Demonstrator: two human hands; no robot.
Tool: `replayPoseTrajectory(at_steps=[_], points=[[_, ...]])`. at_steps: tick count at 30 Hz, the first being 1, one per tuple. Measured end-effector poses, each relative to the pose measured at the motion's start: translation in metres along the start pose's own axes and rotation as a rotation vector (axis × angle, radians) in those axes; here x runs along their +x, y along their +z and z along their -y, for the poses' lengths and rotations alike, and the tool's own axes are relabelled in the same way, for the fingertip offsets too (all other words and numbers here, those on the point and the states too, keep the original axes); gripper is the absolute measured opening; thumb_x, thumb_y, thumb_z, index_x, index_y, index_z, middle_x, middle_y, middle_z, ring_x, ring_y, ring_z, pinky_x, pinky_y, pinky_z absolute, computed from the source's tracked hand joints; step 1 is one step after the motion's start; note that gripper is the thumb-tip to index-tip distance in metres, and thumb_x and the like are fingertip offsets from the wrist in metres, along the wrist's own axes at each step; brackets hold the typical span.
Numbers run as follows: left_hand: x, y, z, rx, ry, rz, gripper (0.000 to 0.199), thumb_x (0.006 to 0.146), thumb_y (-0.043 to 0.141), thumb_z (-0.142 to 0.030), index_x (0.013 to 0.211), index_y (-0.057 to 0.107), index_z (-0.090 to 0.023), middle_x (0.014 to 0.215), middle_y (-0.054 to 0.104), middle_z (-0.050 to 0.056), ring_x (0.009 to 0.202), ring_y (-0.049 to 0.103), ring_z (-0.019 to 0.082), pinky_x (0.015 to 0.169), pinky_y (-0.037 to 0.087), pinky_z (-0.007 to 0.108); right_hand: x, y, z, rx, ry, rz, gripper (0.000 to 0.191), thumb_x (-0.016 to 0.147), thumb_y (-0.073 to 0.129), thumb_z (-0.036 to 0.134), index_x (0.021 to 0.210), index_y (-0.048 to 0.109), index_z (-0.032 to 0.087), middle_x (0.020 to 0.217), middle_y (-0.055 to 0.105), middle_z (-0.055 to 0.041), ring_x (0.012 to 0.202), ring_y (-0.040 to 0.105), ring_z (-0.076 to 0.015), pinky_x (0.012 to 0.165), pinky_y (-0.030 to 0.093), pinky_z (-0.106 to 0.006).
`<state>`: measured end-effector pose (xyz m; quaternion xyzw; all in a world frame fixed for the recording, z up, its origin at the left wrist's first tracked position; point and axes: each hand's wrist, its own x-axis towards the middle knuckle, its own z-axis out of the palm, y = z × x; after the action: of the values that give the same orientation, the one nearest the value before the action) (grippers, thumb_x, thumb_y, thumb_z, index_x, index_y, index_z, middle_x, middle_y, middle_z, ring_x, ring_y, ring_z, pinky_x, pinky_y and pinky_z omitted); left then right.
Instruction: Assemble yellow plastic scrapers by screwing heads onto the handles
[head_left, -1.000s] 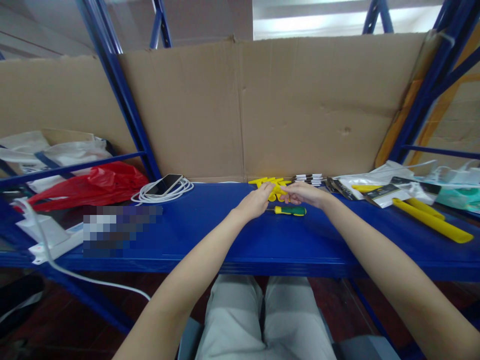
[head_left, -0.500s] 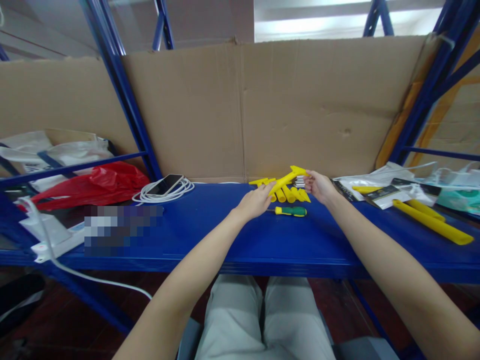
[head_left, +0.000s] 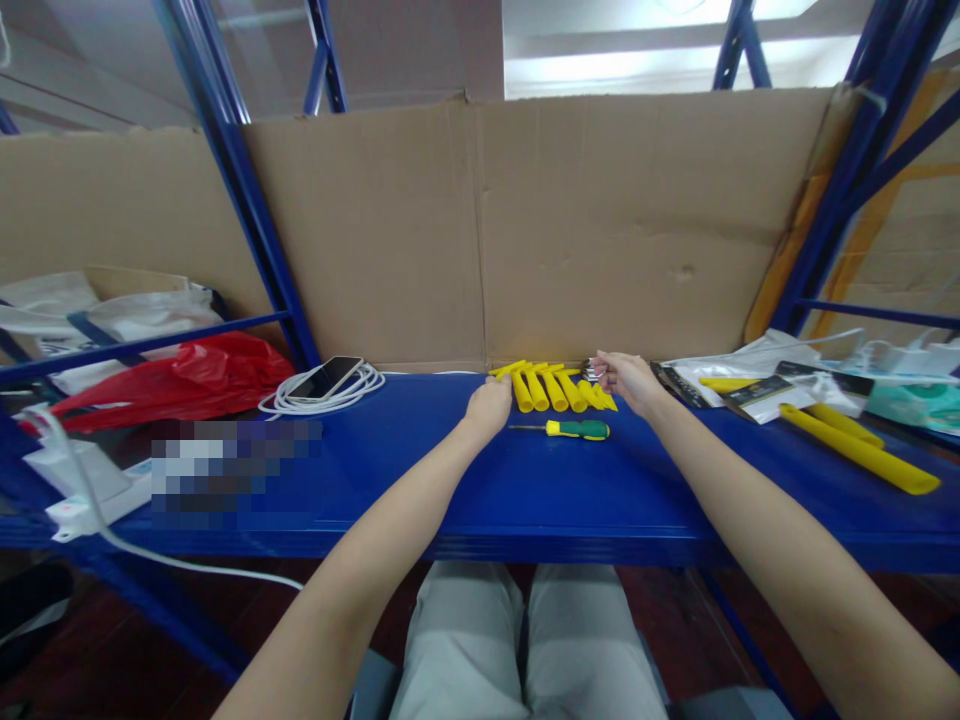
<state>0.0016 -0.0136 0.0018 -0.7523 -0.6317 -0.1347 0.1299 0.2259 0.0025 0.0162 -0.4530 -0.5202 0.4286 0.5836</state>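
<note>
My left hand (head_left: 489, 403) is closed at the left end of a row of several yellow T-headed plastic handles (head_left: 556, 390). One such handle is in its grip, mostly hidden by the fingers, its head showing just beyond them. At the row's right end, my right hand (head_left: 628, 380) has its fingertips drawn together beside small silvery metal pieces (head_left: 589, 370); whether it pinches one is too small to tell. Smaller yellow parts (head_left: 602, 398) lie between the row and that hand. In front of the row rests a screwdriver (head_left: 577, 430) with a green and yellow handle, its shaft pointing left.
Long yellow pieces (head_left: 862, 450) and plastic packets (head_left: 769, 393) lie to the right on the blue shelf (head_left: 450, 490). A phone (head_left: 328, 378) sits on a coiled white cable (head_left: 352, 395) at left, near a red bag (head_left: 202, 375) and a power strip (head_left: 112, 505). Cardboard (head_left: 600, 220) stands behind.
The yellow handle held up between both hands has come down to the row's left end with my left hand. My right hand has let go of its head and is lower, by the metal pieces.
</note>
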Motion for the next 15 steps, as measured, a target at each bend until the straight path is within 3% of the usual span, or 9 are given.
replayPoseTrajectory(at_steps=[6, 15], points=[[0.004, 0.009, 0.003, -0.081, 0.035, 0.065, 0.039, 0.088, 0.045, -0.03, 0.122, 0.049, -0.013, 0.108, 0.063, 0.016, 0.099, 0.062, 0.025, 0.082, 0.047, 0.031, -0.001, 0.002, 0.0, -0.042, -0.004, -0.007, 0.018, 0.077, 0.06, 0.029, 0.068, 0.059, 0.014, 0.057, 0.053, -0.0002, 0.044, 0.042, -0.0053, 0.041, 0.032, -0.018], [0.008, 0.022, 0.013, -0.193, 0.101, 0.105, 0.043, 0.086, 0.048, -0.035, 0.126, 0.051, -0.018, 0.119, 0.061, 0.011, 0.11, 0.056, 0.023, 0.091, 0.043, 0.031, 0.002, -0.001, -0.004, -0.103, -0.003, -0.037, 0.016, 0.076, 0.06, 0.028, 0.067, 0.059, 0.014, 0.059, 0.054, 0.0001, 0.044, 0.042, -0.0052, 0.042, 0.033, -0.018]])
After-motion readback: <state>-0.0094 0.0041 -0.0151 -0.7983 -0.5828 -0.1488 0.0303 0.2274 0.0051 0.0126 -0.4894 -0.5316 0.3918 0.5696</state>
